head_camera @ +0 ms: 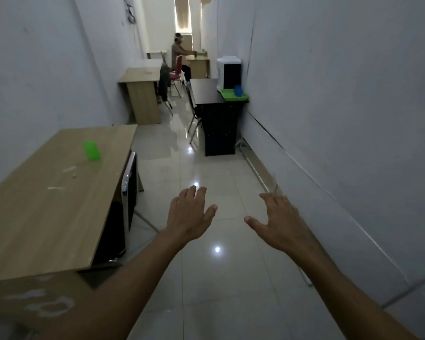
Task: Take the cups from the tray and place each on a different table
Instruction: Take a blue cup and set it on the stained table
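We hold our left hand (190, 212) and right hand (279, 220) out over the tiled floor (206, 173), each grip wide and empty. A green cup (91, 150) stands on the wooden tabletop (47, 204) at left; a blue cup (238, 90) sits in the green tray (228, 96) on the black tabletop (204, 92) ahead.

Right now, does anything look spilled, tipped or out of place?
Nothing looks spilled or tipped. The green cup stands upright on the near wooden table, with a few small pale scraps lying beside it. The blue cup sits on the green tray. Both hands are empty.
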Motion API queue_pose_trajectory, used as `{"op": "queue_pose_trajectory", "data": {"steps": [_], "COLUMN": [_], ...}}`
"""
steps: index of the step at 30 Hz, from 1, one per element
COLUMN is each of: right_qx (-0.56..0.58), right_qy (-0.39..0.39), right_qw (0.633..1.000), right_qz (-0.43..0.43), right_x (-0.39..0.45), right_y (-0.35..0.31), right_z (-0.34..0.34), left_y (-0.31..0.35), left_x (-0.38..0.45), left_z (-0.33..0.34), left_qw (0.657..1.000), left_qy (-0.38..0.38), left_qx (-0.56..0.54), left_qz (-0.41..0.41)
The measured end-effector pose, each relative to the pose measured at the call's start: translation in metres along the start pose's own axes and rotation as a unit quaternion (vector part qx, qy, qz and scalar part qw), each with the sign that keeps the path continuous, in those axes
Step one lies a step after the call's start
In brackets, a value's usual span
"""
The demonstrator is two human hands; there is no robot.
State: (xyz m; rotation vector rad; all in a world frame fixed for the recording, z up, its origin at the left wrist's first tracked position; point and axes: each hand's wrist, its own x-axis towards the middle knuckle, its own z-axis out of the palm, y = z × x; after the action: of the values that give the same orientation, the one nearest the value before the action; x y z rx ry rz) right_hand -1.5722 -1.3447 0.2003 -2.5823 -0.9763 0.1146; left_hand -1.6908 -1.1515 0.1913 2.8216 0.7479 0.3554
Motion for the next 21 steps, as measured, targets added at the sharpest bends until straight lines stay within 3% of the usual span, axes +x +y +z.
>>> {"op": "queue_pose_trajectory", "data": {"steps": [10,21], "right_qx": [-0.040,0.014], "right_qy": [0.022,0.016], "right_qw": [0.998,1.000], "right_qz": [-0.033,-0.007], "right_x": [0.230,0.474], "right_y": [-0.005,-0.030], "right_z": [0.032,0.041], "left_y": [-0.064,-0.136], "left_x": [0.199,0.442], "left_z": [0.035,0.053], "left_qw": [1.000,1.000], "left_qy": [0.013,-0.008], "left_qx": [0.008,0.027], "left_qz": [-0.013,0.005]}}
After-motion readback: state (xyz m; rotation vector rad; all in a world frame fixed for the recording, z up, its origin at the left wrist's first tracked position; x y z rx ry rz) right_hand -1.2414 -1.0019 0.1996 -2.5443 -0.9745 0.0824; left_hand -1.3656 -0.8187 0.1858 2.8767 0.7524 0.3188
